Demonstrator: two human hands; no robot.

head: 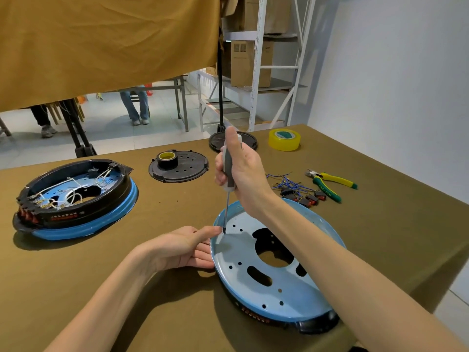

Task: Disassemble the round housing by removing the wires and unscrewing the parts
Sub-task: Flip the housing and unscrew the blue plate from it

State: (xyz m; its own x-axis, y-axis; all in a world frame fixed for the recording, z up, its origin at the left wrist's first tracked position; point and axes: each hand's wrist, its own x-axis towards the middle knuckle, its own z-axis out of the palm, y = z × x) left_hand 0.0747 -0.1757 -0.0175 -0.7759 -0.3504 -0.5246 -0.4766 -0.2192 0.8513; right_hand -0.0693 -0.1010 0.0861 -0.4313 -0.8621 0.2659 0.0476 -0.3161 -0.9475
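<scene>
Sitting at about nine o'clock on the olive-covered table (157, 295), a second housing (73, 199) with its white wires still inside waits, probably as the next unit to strip. Farther back, near eleven o'clock, a black cover plate (187, 171) lies flat with a roll of black tape (167, 160) on it, apparently set aside out of the work area.

Nearer, the left hand (185, 248) lies palm-up on the cloth against the nine o'clock rim of the round housing (274, 260), thumb stretched to the rim and fingers loosely curled under the edge, holding nothing; it seems placed to stop the housing from spinning or sliding.

The housing lies at about five o'clock, blue perforated face up, wires already out. The right hand (238, 171) reaches over it, forearm crossing the face, fist wrapped tightly round the grey handle of a screwdriver (227, 196) held nearly upright, its tip at a screw point near the ten o'clock rim, a stance suited to downward pressure.

At two o'clock lie the removed blue wires (291, 185) with their switches, green-handled pliers (327, 185), and yellow tape (284, 140).
</scene>
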